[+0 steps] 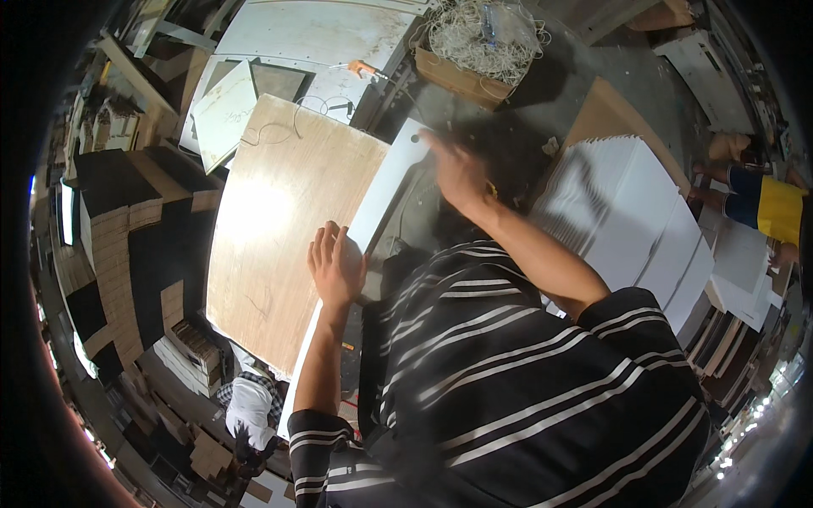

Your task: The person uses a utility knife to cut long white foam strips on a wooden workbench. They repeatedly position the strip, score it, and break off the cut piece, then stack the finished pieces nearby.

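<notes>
A long narrow white strip panel (377,203) lies along the right edge of a wood-grain board (326,178). Near the strip's far end is a small dark round spot. My left hand (337,264) rests flat across the strip and the board's edge, fingers stretched out and slightly apart. At the far end, my right hand (461,173) reaches over with a finger at the dark spot. Motion blurs that hand, so whether it holds anything is unclear. Bright light glares off the board, and a thin string lies near its far edge.
An orange-handled tool (364,69) lies on a white metal surface (296,34) beyond the board. Farther right stands a cardboard box (461,76) of tangled string. Stacked white panels (652,220) are at right, dark-and-brown stacks (127,229) at left. Other people are at both sides.
</notes>
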Motion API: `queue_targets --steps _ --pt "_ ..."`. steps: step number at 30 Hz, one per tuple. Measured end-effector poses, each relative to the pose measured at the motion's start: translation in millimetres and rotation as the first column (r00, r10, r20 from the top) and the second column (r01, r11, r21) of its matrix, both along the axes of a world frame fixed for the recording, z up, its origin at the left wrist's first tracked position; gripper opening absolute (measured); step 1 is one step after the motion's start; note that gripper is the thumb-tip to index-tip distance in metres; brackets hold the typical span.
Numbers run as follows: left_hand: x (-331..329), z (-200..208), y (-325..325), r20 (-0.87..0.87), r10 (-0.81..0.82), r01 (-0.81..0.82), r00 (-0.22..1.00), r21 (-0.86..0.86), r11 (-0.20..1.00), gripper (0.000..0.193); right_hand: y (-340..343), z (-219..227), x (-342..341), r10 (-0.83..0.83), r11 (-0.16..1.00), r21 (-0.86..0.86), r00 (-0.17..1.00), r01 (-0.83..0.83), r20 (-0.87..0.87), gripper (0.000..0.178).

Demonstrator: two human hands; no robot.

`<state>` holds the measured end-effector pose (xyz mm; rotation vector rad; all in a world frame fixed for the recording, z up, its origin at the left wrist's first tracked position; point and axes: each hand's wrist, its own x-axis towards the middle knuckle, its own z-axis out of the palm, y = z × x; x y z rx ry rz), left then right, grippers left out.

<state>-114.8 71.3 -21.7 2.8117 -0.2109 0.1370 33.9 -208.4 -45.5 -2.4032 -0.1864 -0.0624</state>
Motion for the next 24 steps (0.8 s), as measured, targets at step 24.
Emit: queue_targets --steps 24 --pt "-1.2 3.2 -4.3 -0.021 0.030 -0.030 0.999 0.015 0.999 0.075 9.2 -16.9 -1.4 -0.107 0.897 0.438 0.991 0.061 0.081 0.036"
